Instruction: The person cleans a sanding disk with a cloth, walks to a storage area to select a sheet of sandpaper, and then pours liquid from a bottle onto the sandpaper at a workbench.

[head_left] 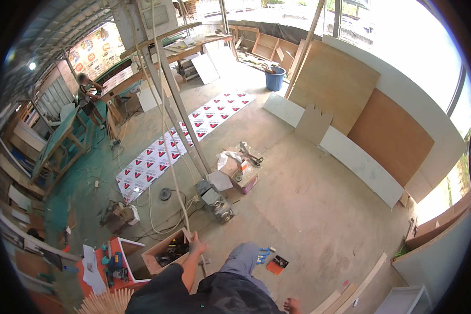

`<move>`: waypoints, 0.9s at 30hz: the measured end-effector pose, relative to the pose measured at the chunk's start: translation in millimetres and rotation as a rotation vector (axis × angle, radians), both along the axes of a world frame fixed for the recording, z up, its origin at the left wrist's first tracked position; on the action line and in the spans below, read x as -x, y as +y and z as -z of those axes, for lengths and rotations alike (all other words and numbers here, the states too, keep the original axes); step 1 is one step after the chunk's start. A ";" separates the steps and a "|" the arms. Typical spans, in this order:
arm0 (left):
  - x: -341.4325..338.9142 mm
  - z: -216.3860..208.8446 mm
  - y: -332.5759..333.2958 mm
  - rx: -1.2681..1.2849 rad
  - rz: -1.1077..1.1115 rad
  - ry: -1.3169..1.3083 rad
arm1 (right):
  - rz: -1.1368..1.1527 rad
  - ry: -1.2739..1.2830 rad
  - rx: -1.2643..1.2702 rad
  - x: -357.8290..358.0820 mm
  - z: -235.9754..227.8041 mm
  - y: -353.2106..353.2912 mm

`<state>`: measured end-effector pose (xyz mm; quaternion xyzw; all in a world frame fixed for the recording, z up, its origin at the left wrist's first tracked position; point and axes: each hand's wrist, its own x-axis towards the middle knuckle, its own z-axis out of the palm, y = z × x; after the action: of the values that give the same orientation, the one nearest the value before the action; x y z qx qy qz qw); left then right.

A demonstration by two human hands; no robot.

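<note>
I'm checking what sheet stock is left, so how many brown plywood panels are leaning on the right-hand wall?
2. One light brown plywood panel leans nearer the blue bucket; a darker brown plywood panel leans further right. Smaller offcuts may be hidden behind the white boards.

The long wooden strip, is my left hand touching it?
Touching. The head view shows the left hand wrapped around the lower end of the long wooden strip, no gap visible.

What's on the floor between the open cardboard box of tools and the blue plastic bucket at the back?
In the head view, between the cardboard box and blue bucket lie a grey power tool and a small cluttered box.
</note>
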<state>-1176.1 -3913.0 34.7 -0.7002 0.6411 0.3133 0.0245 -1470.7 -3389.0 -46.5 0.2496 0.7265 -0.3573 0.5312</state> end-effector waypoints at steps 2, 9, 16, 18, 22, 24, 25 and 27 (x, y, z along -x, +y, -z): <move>-2.7 12.6 13.3 -0.011 -0.084 -0.002 | -0.075 -0.083 0.349 -7.5 7.6 19.7; 52.8 55.6 12.7 -0.360 -0.099 -0.336 | 0.336 0.090 0.313 8.0 -9.8 -58.9; 227.0 135.7 -136.1 -0.827 0.138 -0.152 | 0.063 0.082 0.175 162.4 15.6 -194.4; 303.5 128.8 -234.5 -0.546 0.449 -0.260 | -0.076 0.106 0.138 216.8 13.4 -240.2; 523.4 72.6 -357.4 0.015 0.434 0.162 | -0.160 0.198 0.072 348.3 4.1 -325.5; 616.6 28.2 -407.9 -0.094 0.378 0.328 | -0.091 0.220 0.074 419.4 -1.7 -379.9; 644.2 21.0 -435.7 -0.040 0.397 0.370 | -0.080 0.216 0.099 454.2 -2.1 -421.0; 722.9 -8.3 -470.0 -0.008 0.499 0.410 | 0.001 0.237 0.143 526.1 -6.3 -495.6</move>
<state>-1899.0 -4383.0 43.0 -0.4435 0.7834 0.4345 -0.0262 -1996.8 -3884.6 -40.1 0.1675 0.7567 -0.4355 0.4580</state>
